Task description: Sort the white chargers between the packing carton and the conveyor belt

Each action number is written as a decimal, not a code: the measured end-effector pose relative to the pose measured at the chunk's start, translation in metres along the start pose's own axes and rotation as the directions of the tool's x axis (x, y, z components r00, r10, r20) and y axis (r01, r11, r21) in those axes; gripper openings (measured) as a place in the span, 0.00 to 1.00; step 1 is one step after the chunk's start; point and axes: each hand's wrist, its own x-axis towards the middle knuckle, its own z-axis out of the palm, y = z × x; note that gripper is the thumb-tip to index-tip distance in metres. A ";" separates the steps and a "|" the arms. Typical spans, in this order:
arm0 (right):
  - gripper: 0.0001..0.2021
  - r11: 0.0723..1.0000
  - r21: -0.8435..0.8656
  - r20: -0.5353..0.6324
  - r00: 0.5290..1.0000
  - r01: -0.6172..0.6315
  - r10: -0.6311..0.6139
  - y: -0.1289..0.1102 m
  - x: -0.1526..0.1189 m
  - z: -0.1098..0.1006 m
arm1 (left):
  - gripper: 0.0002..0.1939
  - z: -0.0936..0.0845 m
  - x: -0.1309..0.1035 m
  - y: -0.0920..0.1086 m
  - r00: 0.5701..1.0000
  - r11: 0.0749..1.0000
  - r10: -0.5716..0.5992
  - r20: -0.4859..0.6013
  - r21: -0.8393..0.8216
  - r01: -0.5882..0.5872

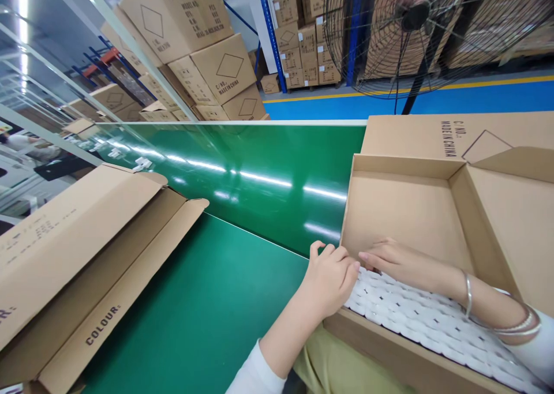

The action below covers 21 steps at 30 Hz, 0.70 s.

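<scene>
An open cardboard box [402, 209] stands at the right, with tightly packed rows of small white pieces [415, 313] along its near side. My left hand [331, 278] is closed over the box's left wall, fingers curled and thumb toward the inside. Just right of it, my right hand [393, 258] reaches in over the left end of the white rows. Its fingers are bent downward with the thumb close to them, and whatever lies under the fingertips is hidden. The two thumbs almost meet.
A second open carton [104, 255] lies tilted at the left on the green work surface [216, 301]. Beyond runs a glossy green conveyor belt [259, 157] carrying small white parts [142, 163]. Stacked cartons [220, 71] and a large fan [415, 19] stand behind it.
</scene>
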 end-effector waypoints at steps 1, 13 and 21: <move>0.24 1.000 -0.017 -0.012 1.000 -0.008 0.007 0.001 0.000 0.001 | 0.20 0.001 0.000 0.002 1.000 1.000 -0.020 0.004 -0.013 0.020; 0.25 1.000 -0.017 -0.014 1.000 0.009 -0.009 -0.006 0.000 -0.003 | 0.19 0.007 0.000 0.000 0.999 0.995 -0.036 -0.013 -0.097 0.035; 0.19 1.000 -0.023 0.008 1.000 0.013 -0.013 -0.006 -0.002 -0.004 | 0.20 0.006 0.001 -0.001 0.998 0.986 -0.056 0.015 -0.155 0.058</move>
